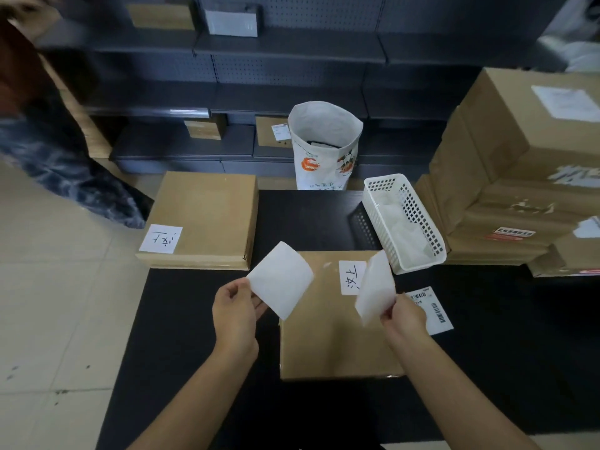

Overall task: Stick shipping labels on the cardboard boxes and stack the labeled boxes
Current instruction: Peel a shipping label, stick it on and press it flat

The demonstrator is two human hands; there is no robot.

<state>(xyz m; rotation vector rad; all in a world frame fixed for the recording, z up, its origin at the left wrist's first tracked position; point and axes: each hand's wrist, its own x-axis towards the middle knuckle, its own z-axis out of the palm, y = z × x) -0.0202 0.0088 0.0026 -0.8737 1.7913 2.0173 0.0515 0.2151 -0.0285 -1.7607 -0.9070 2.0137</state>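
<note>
Pinching one white sheet (281, 280) by its lower corner, the left hand (234, 315) hangs above the desk (194, 319); the right hand (404, 315) pinches another sheet (375, 287). Both look thin and floppy — best held at the edges. Beneath them lies the cardboard box (331, 336), open desk either side — a printed label (431, 308) beside the right hand.
</note>
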